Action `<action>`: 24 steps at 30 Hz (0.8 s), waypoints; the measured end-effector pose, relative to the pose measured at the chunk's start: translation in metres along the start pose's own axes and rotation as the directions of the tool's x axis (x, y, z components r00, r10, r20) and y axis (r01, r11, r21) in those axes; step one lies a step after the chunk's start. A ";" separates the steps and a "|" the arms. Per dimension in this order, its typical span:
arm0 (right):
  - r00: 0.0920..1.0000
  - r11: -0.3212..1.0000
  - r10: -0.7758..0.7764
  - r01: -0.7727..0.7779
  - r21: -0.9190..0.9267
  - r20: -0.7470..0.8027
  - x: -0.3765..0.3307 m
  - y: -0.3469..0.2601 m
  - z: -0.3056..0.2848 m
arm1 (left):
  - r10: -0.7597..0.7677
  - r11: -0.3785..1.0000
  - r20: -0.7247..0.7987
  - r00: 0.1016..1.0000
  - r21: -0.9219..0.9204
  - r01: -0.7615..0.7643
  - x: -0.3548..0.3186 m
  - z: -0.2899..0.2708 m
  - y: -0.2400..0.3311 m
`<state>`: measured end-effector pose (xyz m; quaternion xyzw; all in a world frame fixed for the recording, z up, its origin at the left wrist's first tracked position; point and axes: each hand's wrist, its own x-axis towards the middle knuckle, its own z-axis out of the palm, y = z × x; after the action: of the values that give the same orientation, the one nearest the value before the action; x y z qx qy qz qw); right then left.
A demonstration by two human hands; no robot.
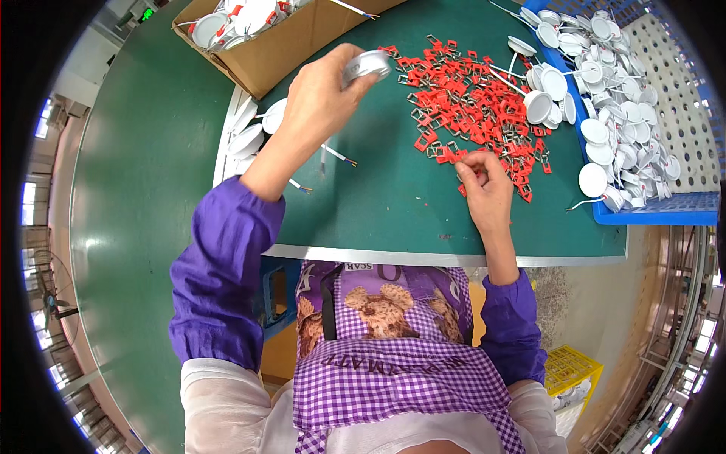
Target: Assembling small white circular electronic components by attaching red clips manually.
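Note:
My left hand (321,91) is raised over the table, its fingers wrapped round the rim of a small round white downlight (367,66). At the near edge of a heap of red spring clips with metal wire (461,94), my right hand (488,185) has thumb and fingers pinched together. A bit of red shows at those fingertips, a red clip, partly hidden by them. More white downlights (246,141) with short wires lie under and beside my left forearm. Several others (538,106) rest against the right side of the heap.
A cardboard box (283,57) holding downlights stands at the back left. On the right, a blue plastic crate (658,216) is heaped with white downlights. The green table (363,204) has a pale front edge close to my apron. A yellow basket (567,367) stands low at the right.

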<state>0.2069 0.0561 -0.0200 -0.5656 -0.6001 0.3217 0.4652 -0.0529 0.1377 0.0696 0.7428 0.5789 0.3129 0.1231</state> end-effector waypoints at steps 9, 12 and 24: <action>0.991 0.918 0.131 -0.110 0.381 -0.030 -0.009 -0.043 0.003 | -0.301 0.204 0.395 0.868 -0.863 0.463 -0.088 0.028 0.048; 0.996 0.963 0.052 -0.030 0.268 -0.073 -0.018 -0.053 0.015 | -0.356 0.060 0.453 0.818 -0.862 0.503 -0.107 0.047 0.046; 1.000 0.999 0.021 -0.020 0.033 -0.010 -0.035 -0.067 0.032 | -0.430 0.020 0.350 0.832 -0.918 0.396 -0.125 0.066 0.055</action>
<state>0.1496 0.0158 0.0231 -0.5657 -0.5865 0.3334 0.4742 0.0136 0.0159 0.0087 0.2802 0.4305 0.5668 0.6441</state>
